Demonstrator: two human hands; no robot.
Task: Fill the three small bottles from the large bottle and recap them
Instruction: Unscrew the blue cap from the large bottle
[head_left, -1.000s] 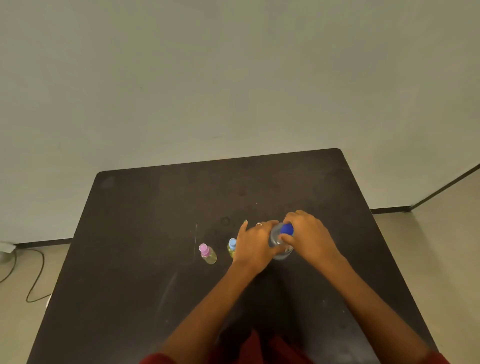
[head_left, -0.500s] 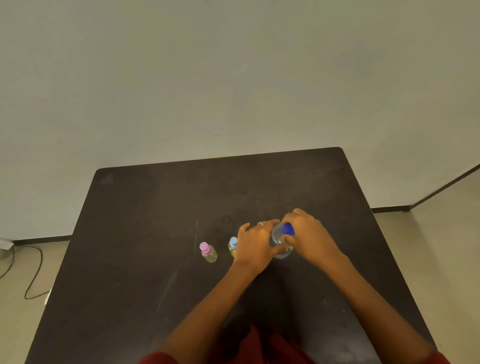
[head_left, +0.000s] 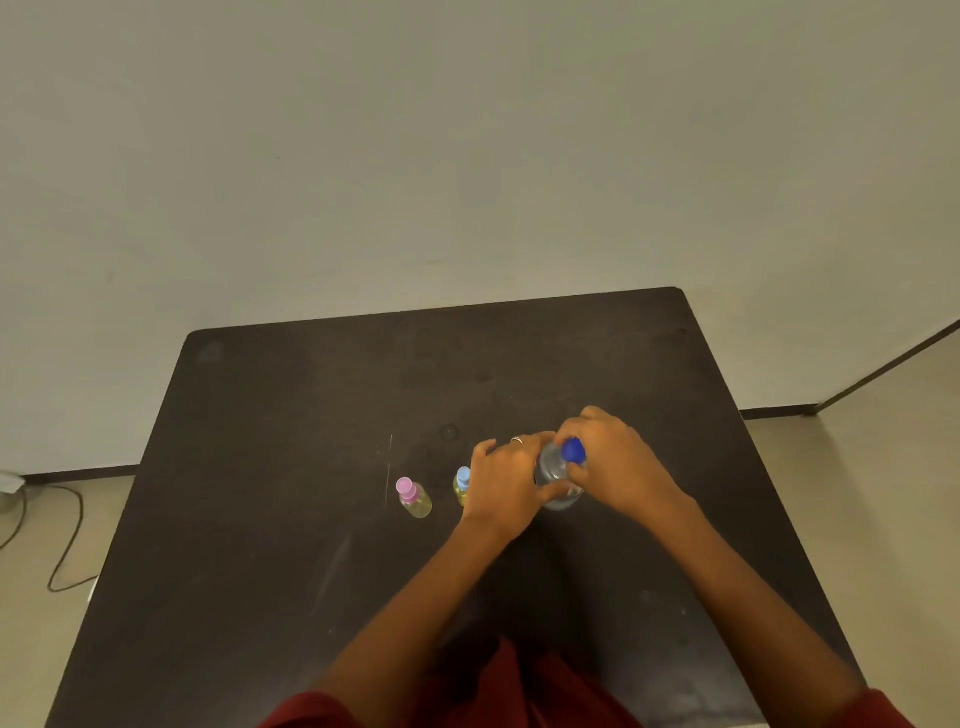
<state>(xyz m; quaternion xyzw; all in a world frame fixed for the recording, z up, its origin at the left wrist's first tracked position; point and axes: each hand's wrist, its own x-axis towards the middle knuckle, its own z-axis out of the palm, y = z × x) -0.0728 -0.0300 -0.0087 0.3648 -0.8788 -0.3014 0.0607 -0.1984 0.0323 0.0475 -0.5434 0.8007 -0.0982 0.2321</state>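
A large clear bottle (head_left: 555, 475) with a blue cap (head_left: 573, 450) stands on the dark table (head_left: 291, 467). My left hand (head_left: 506, 480) grips the bottle's body from the left. My right hand (head_left: 615, 462) has its fingers curled round the blue cap. A small bottle with a pink cap (head_left: 413, 496) stands upright to the left, holding yellowish liquid. A second small bottle with a light blue cap (head_left: 461, 483) stands just left of my left hand, partly hidden by it. A third small bottle is not visible.
The table's far edge meets a plain wall. A cable (head_left: 62, 540) lies on the floor to the left. Bare floor shows to the right of the table.
My left hand's fingers have curled closer round the large bottle. My right hand has shifted slightly on the blue cap. The small bottles have not moved.
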